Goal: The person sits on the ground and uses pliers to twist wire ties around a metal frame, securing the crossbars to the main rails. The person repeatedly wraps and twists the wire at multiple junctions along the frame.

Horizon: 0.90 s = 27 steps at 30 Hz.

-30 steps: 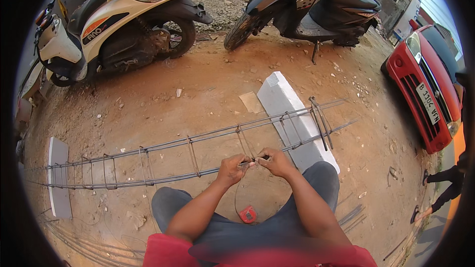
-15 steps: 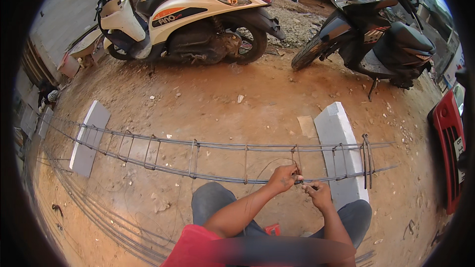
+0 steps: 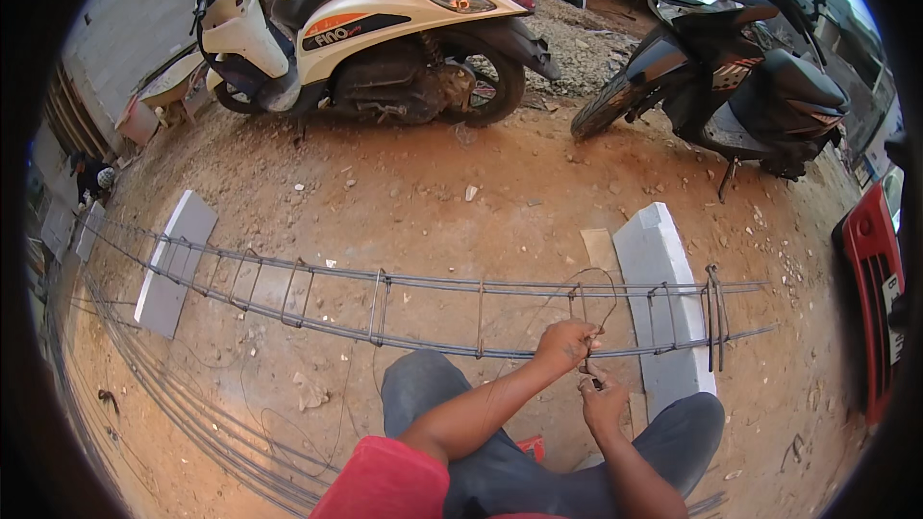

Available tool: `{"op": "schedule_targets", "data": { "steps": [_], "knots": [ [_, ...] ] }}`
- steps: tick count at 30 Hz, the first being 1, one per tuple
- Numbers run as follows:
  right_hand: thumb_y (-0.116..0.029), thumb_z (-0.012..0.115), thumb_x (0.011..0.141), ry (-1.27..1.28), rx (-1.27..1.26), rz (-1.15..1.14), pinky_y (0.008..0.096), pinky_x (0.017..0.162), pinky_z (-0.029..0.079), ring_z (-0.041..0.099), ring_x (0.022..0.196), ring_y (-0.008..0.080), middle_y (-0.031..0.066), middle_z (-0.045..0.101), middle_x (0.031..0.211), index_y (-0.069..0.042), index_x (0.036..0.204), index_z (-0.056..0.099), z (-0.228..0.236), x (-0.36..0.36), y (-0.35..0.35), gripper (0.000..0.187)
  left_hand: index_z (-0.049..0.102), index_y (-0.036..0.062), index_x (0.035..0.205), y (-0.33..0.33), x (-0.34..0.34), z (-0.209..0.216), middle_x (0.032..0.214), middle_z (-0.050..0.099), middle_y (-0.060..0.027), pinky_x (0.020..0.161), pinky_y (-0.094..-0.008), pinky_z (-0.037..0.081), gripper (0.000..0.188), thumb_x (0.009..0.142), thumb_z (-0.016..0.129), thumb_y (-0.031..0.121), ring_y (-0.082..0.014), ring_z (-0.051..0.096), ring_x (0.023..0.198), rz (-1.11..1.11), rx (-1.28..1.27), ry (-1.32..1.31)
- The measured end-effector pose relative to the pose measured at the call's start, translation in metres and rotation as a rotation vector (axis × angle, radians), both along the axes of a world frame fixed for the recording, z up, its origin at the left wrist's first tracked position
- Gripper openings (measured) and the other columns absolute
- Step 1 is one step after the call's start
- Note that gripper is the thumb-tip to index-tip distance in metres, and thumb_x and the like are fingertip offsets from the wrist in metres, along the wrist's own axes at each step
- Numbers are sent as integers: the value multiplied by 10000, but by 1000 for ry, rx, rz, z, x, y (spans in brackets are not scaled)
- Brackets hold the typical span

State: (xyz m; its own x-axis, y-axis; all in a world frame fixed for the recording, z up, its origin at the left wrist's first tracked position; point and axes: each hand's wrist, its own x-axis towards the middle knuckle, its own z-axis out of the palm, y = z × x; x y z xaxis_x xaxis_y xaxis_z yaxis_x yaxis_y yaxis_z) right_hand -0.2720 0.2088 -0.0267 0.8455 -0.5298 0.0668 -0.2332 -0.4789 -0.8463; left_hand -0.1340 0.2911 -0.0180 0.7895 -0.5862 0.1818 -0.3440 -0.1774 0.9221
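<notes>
A long rebar cage [image 3: 430, 350] of thin rods and square stirrups lies across in front of my knees. My left hand [image 3: 565, 344] is closed at the near rods, close to a stirrup [image 3: 583, 303], with a thin tie wire [image 3: 614, 300] curving up from its fingers in a loop. Just below and right of it, my right hand [image 3: 604, 406] is closed, its thumb and fingers pinched around a small dark thing that I cannot make out. Between the two hands, a short dark piece shows at the near rod.
Pale blocks [image 3: 657, 240] [image 3: 178, 269] hold up the cage at right and left. Loose rods [image 3: 183, 394] lie at the lower left. Beyond stand a white scooter [image 3: 385, 14] and a dark scooter [image 3: 721, 67]. A red car [image 3: 870, 298] is at the right edge.
My right hand has drawn back toward me, away from the near rod. The tie wire now rises in a wider loop to the right of my left hand, which has shifted slightly right.
</notes>
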Motion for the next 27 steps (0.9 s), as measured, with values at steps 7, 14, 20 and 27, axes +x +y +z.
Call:
{"op": "schedule_targets", "data": {
  "steps": [7, 14, 20, 27],
  "knots": [
    [-50, 639, 769, 88, -228, 47, 396, 732, 519, 677, 817, 339, 257, 638, 1092, 41, 1121, 650, 3, -4, 28, 363, 736, 151, 948, -13, -7, 12, 954, 608, -88, 734, -415, 499, 178, 787, 671, 114, -297, 639, 875, -127, 356, -220],
    [-136, 690, 768, 82, -483, 111, 529, 697, 493, 621, 814, 460, 295, 608, 1040, 48, 1017, 633, 8, 9, 37, 315, 743, 147, 885, -17, -2, 18, 949, 581, -126, 714, -445, 500, 153, 763, 657, 114, -342, 638, 854, -274, 364, -271],
    [-209, 702, 785, 262, -341, 192, 500, 716, 508, 643, 821, 425, 275, 622, 1010, 41, 1081, 623, 29, 8, 34, 396, 741, 147, 891, -18, -4, 17, 966, 584, -83, 733, -404, 497, 109, 800, 688, 178, -299, 619, 890, -271, 393, -263],
    [-157, 719, 786, 447, -237, -99, 367, 807, 531, 697, 836, 312, 179, 715, 887, -40, 1130, 704, 85, -39, -93, 364, 710, 181, 1019, -11, 5, 2, 987, 579, -74, 762, -393, 508, 289, 828, 721, 398, -257, 621, 862, -171, 269, -77]
  ]
}}
